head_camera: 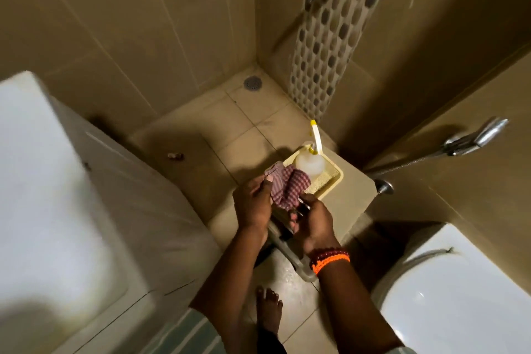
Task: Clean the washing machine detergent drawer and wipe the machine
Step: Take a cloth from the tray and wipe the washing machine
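Both hands, left hand (253,204) and right hand (314,224), pinch a checked cloth (287,185) beside an unlabelled translucent bottle (310,165) in a yellow tray (330,181); no writing is legible

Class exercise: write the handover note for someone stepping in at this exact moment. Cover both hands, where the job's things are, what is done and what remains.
Left hand: gripping the pink-and-white checked cloth.
Right hand: holds the cloth's lower end against a grey plastic part, likely the detergent drawer, largely hidden.
Both work over a beige tiled ledge. Behind the cloth, a translucent squeeze bottle with a yellow nozzle stands in a pale yellow tray.
White washing machine stands to the left, untouched.
Done: cannot tell how clean the part is.
Left: finish wiping, refit it, wipe the machine.
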